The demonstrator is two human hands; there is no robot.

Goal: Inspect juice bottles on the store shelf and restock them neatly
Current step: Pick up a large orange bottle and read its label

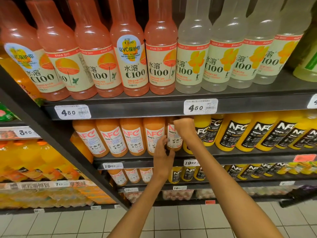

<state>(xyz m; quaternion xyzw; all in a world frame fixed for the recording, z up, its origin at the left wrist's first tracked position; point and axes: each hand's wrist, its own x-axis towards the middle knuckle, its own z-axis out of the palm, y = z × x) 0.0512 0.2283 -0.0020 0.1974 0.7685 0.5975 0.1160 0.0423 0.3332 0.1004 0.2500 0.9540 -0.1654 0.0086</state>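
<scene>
Store aisle w/ dark metal shelving unit (109, 115) over pale tiled floor (77, 224). Top shelf carries a row of tall pink C100 blood-orange plastic bottles (130, 66) on the left, and cloudy-white C100 lemon bottles (192, 66) to their right, all upright. White price tags marked 4.50 (200, 107) sit on the shelf lip below them.

Middle shelf: row of peach-orange NFC guava juice bottles w/ white labels (111, 138) on left, yellow NFC orange juice bottles w/ black labels (229, 133) on right. Lower shelf has more of both kinds, smaller in view, partly hidden by forearms.

Task item: the peach-orange NFC bottle being handled (173, 140), last in the guava row, right at the border w/ the yellow ones, upright on middle shelf.

Both forearms reach up from bottom centre. Right hand (183, 123) is at the bottle's top under the shelf lip, fingers hidden behind wrist, so grip can't be told. Left hand (162, 152) is at the bottle's lower part, fingers curled round its left side & base, thumb near bottom edge. Hands are apart, one high, one low on same bottle.
</scene>
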